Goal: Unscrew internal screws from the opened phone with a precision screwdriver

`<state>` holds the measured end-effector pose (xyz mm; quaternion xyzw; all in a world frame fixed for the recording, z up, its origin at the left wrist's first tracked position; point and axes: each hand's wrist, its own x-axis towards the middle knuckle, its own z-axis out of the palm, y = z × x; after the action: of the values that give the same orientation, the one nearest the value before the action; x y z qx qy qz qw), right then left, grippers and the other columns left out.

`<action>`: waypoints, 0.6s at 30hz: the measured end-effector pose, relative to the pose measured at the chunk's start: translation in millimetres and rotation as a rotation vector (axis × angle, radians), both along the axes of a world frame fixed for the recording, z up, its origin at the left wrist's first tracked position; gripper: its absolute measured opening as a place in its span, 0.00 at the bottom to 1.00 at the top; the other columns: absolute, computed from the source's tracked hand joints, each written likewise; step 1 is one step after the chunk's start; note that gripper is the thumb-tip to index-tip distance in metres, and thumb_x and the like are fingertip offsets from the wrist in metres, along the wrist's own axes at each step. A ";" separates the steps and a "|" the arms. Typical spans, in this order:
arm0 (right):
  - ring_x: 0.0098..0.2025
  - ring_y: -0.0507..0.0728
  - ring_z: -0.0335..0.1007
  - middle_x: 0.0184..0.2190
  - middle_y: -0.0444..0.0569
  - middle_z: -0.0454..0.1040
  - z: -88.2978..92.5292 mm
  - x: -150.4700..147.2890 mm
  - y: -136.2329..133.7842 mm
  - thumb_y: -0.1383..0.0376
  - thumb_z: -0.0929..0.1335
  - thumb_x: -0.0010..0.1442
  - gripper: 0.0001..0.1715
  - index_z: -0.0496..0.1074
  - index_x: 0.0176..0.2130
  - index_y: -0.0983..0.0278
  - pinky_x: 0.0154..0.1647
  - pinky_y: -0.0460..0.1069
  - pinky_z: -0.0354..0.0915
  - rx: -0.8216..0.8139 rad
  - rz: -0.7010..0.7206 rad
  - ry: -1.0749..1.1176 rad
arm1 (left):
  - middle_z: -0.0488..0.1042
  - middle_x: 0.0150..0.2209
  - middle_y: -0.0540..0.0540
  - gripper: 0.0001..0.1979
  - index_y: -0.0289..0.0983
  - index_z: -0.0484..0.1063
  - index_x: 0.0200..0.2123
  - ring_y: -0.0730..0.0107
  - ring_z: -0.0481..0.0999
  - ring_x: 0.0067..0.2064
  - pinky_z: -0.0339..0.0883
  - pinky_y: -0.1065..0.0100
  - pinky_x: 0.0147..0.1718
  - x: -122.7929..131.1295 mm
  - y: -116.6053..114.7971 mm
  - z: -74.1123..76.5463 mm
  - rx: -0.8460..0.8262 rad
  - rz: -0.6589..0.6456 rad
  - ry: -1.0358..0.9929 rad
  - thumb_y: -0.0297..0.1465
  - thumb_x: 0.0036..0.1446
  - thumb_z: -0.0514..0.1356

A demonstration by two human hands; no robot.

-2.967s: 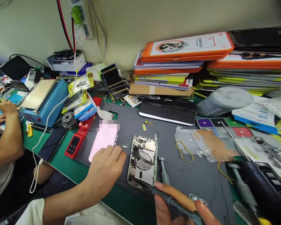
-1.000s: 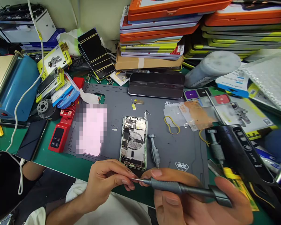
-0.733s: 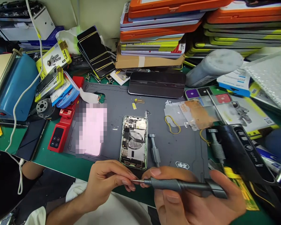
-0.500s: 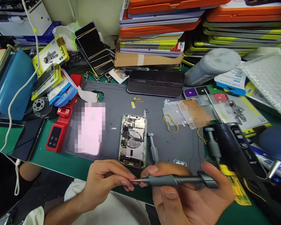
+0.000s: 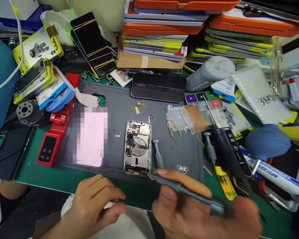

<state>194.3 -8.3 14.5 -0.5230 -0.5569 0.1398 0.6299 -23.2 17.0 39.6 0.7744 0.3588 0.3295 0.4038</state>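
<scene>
My right hand (image 5: 201,220) grips a dark grey precision screwdriver (image 5: 174,186), slanted with its tip at the lower right edge of an opened phone (image 5: 138,156). Whether the tip touches a part there, I cannot tell. The phone lies with its circuit board, connectors and a round coil exposed. My left hand (image 5: 97,199) hovers near the bench's front edge, left of the screwdriver, fingers loosely curled, thumb apart, nothing seen in it. Another grey screwdriver (image 5: 158,154) rests right beside the phone on the dark work mat (image 5: 119,99).
A pink phone-shaped panel (image 5: 93,139), partly pixelated, lies to the left. Behind are a black phone screen (image 5: 158,88) and stacked orange and grey cases (image 5: 161,30). On the right lie a blue air blower (image 5: 267,141), a yellow-handled tool (image 5: 225,182) and a black device (image 5: 230,149).
My left hand has let go of the screwdriver's tip and moved left, its fingers loosening. My right hand has tilted the screwdriver toward the phone's lower edge. The camera view has shifted.
</scene>
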 end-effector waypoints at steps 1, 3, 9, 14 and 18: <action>0.35 0.60 0.80 0.48 0.45 0.80 -1.5 -1.4 -0.6 0.80 0.74 0.58 0.58 0.58 0.73 0.39 0.31 0.56 0.84 -0.011 0.054 -0.062 | 0.80 0.31 0.48 0.14 0.36 0.75 0.39 0.72 0.73 0.30 0.62 0.67 0.29 -2.3 0.7 -2.1 0.131 0.000 0.054 0.34 0.78 0.55; 0.37 0.59 0.81 0.48 0.46 0.81 -2.0 -5.6 0.8 0.82 0.73 0.58 0.57 0.59 0.74 0.44 0.37 0.55 0.85 -0.007 0.145 -0.174 | 0.75 0.27 0.50 0.14 0.36 0.73 0.36 0.72 0.68 0.28 0.57 0.64 0.27 -3.7 2.1 -8.0 0.261 -0.007 0.133 0.29 0.77 0.55; 0.44 0.55 0.80 0.51 0.52 0.77 2.6 -14.2 11.0 0.82 0.70 0.66 0.50 0.56 0.78 0.59 0.45 0.51 0.84 0.034 0.134 -0.338 | 0.71 0.25 0.50 0.12 0.38 0.71 0.31 0.70 0.65 0.26 0.56 0.63 0.26 0.6 0.9 -20.5 0.343 -0.032 0.205 0.25 0.71 0.58; 0.41 0.57 0.79 0.49 0.51 0.78 2.6 -13.6 11.7 0.80 0.70 0.68 0.49 0.55 0.79 0.55 0.36 0.50 0.83 -0.023 0.134 -0.405 | 0.68 0.24 0.51 0.14 0.38 0.69 0.28 0.69 0.63 0.26 0.54 0.62 0.25 2.3 -2.1 -23.4 0.369 0.004 0.191 0.26 0.69 0.59; 0.39 0.58 0.79 0.51 0.52 0.78 4.9 -13.9 8.4 0.80 0.71 0.67 0.51 0.54 0.79 0.52 0.33 0.51 0.83 -0.041 0.118 -0.436 | 0.67 0.24 0.51 0.14 0.38 0.70 0.28 0.68 0.62 0.27 0.54 0.61 0.25 3.4 -3.5 -25.5 0.373 0.009 0.196 0.27 0.70 0.59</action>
<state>180.5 0.2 19.4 -0.5202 -0.7064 0.0713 0.4747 -19.8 13.6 14.1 0.8624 0.3327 0.3153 0.2150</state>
